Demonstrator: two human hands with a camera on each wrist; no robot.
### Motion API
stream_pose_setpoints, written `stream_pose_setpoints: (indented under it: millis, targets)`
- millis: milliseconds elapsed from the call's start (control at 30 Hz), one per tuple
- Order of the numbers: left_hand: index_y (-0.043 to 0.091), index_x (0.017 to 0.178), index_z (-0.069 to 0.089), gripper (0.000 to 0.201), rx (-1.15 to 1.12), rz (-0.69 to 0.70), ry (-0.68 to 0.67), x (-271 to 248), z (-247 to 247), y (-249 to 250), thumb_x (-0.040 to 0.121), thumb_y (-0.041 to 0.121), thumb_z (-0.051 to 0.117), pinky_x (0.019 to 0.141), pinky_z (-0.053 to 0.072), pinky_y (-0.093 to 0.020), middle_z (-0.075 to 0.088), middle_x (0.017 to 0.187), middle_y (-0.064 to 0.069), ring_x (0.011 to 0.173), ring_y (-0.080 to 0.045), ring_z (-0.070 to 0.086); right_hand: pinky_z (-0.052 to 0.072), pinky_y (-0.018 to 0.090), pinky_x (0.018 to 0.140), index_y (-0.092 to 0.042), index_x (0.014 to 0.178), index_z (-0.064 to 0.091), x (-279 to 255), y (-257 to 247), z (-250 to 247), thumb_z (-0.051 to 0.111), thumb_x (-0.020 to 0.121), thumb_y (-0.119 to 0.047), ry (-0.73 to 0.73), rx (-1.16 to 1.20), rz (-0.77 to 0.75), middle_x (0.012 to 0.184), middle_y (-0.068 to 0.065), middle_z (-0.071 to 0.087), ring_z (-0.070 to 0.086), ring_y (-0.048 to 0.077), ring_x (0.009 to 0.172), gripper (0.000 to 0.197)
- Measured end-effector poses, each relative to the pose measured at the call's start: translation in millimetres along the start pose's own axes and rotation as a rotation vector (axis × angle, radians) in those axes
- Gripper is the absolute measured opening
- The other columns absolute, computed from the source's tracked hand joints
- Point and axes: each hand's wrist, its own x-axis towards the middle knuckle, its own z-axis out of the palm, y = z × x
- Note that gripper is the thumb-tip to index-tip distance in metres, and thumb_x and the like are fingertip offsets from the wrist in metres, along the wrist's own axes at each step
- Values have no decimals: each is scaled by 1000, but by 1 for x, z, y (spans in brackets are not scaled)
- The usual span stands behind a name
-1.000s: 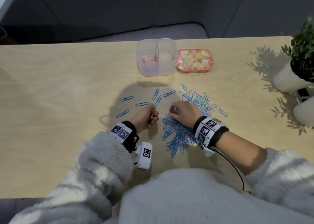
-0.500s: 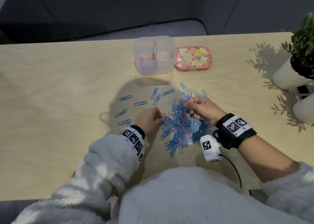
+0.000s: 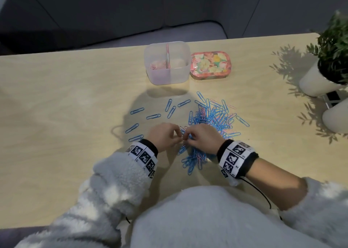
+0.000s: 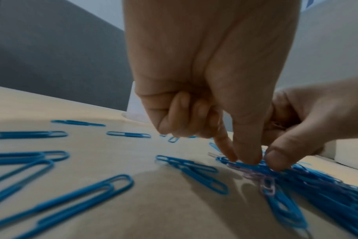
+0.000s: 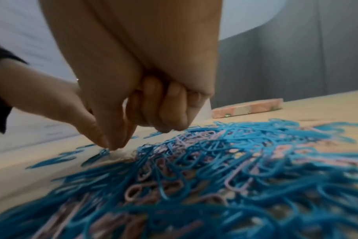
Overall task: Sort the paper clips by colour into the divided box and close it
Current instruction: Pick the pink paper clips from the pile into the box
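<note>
Hundreds of blue and pink paper clips lay in a tangled pile (image 3: pixel 211 123) on the wooden table (image 3: pixel 66 100), with loose blue clips (image 3: pixel 153 116) scattered just left of the pile. At the pile's near left edge the left hand (image 3: pixel 162 135) and right hand (image 3: pixel 204 137) met, fingers curled, thumb and forefinger tips pressed down among the clips; whether either pinched a clip could not be told through the blur. Beyond the pile stood the open divided box (image 3: pixel 167 63), pink clips in its left compartment. Its floral lid (image 3: pixel 210 64) lay touching the box's right side. Well right of the pile, potted plants (image 3: pixel 327 63) were cut off by the frame.
</note>
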Motion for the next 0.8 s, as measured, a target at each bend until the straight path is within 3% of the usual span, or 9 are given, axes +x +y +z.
stream_pose_setpoints:
  millis: [100,300,400,467,533,600,667,800]
  targets:
    - [22,91,63,25,19,-12,-29,-3,9,-1,79,43,64,66,41,-28,66,89,0,81,-18,58,34,27,69,-25,92,66,1,2,3,56,86,-26,4,-100,-1,93,-2,69,61,19,92,12]
    - [21,89,63,11,3,-12,-25,-8,14,-7,84,29,58,69,43,-27,68,94,2,86,-18,60,38,28,68,-16,89,59,-4,17,8,52,88,-23,-45,-86,63,91,0,67,61,22,89,10]
    - [21,97,59,13,-17,-10,39,-6,12,-6,89,28,51,64,41,-27,62,82,2,76,-18,56,38,28,63,-14,85,57,-8,22,9,49,86,-20,-24,-58,52,85,2,66,60,23,80,10]
    - [21,101,56,16,-37,9,81,1,10,-4,91,31,49,60,37,-27,53,67,7,68,-19,53,40,26,61,-13,77,55,-10,24,6,53,83,-14,50,193,70,73,3,61,55,19,67,7]
    - [21,101,55,20,-26,26,88,7,5,0,89,36,53,60,35,-28,48,64,9,66,-16,49,38,17,52,-6,73,57,-9,29,1,56,82,-6,127,472,145,63,1,54,48,10,54,8]
    - [21,99,57,22,19,48,78,12,3,4,85,39,58,63,35,-28,50,73,7,71,-14,48,36,15,41,-1,74,61,-10,32,-6,59,82,-2,146,762,250,53,-4,53,43,4,41,8]
    - [21,100,60,22,72,88,56,14,4,7,85,37,59,66,37,-28,55,84,3,79,-16,51,29,14,35,-6,77,60,-11,34,-11,55,83,4,150,1100,308,46,-7,52,36,3,34,13]
    - [18,95,61,15,97,125,5,14,12,8,87,30,57,69,39,-30,61,99,-3,91,-22,58,20,11,34,-8,92,58,-8,33,-18,30,85,7,99,1491,424,54,-3,46,34,5,35,33]
